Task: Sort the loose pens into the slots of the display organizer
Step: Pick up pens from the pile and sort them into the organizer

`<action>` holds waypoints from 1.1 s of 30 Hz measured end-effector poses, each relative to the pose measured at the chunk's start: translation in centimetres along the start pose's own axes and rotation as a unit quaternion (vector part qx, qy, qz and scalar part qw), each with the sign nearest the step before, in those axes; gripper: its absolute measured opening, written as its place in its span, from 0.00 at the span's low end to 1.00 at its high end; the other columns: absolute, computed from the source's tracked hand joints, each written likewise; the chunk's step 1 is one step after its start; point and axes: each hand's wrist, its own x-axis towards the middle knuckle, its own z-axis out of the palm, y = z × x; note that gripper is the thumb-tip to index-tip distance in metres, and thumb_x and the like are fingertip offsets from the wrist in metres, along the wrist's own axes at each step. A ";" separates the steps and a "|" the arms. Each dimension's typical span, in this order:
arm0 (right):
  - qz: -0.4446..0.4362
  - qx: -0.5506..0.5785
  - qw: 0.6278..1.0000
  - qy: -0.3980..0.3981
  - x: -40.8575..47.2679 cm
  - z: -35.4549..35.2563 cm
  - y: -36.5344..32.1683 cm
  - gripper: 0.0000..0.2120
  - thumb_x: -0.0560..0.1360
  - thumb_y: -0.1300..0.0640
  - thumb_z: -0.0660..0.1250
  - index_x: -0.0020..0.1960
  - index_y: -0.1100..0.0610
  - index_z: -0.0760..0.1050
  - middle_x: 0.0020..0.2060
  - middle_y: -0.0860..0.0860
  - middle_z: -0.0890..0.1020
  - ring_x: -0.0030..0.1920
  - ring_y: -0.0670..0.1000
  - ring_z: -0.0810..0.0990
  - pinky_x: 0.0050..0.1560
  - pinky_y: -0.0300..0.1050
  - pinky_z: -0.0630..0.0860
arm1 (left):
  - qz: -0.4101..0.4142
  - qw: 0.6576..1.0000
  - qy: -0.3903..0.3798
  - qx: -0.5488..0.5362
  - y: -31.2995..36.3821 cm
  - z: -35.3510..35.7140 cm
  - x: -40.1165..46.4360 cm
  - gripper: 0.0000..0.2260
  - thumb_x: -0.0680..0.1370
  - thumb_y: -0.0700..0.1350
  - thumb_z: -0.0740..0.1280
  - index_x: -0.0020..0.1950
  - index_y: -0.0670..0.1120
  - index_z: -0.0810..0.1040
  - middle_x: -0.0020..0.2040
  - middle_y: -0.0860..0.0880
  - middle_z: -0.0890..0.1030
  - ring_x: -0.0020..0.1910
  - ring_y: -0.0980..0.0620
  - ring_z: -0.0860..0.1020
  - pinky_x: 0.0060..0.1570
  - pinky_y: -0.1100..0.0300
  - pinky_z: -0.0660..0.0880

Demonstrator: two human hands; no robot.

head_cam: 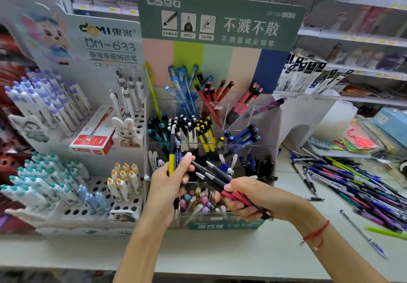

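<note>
Head view: your left hand (170, 179) pinches a yellow pen (171, 153) and a blue pen (177, 156) upright, and your right hand (246, 197) clamps a bundle (217, 178) of dark and red pens, all before the organizer (211, 148). More loose pens (352, 181) lie at right. They look light, stiff and slick; grip mid-barrel.

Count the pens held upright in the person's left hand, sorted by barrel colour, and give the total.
yellow pen: 1
blue pen: 1
Total in the left hand: 2
The black-and-red pens in the right hand are left out.
</note>
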 end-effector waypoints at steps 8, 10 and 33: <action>-0.025 -0.114 0.992 0.039 -1.8 -2.0 -0.6 0.07 0.78 0.56 0.66 0.54 0.56 0.72 0.28 0.45 0.73 0.24 0.43 0.65 0.24 0.34 0.63 | 0.056 0.991 0.088 -0.084 -0.3 -1.4 -0.3 0.08 0.77 0.48 0.65 0.45 0.45 0.79 0.31 0.54 0.74 0.28 0.60 0.67 0.21 0.72 0.61; -0.056 -0.072 0.990 0.112 -2.0 -2.7 0.1 0.15 0.75 0.55 0.69 0.60 0.54 0.73 0.29 0.47 0.75 0.24 0.44 0.65 0.23 0.33 0.64 | 0.047 0.985 0.104 -0.133 0.2 -2.5 -0.1 0.08 0.78 0.48 0.64 0.46 0.44 0.78 0.33 0.53 0.76 0.28 0.61 0.69 0.20 0.72 0.61; -0.102 -0.141 0.894 0.414 8.8 2.3 1.4 0.10 0.75 0.50 0.70 0.49 0.56 0.73 0.36 0.51 0.76 0.36 0.46 0.75 0.40 0.39 0.72 | 0.004 0.984 0.110 -0.140 -1.6 -5.0 -1.0 0.07 0.80 0.44 0.62 0.53 0.45 0.79 0.33 0.54 0.77 0.25 0.61 0.68 0.18 0.71 0.60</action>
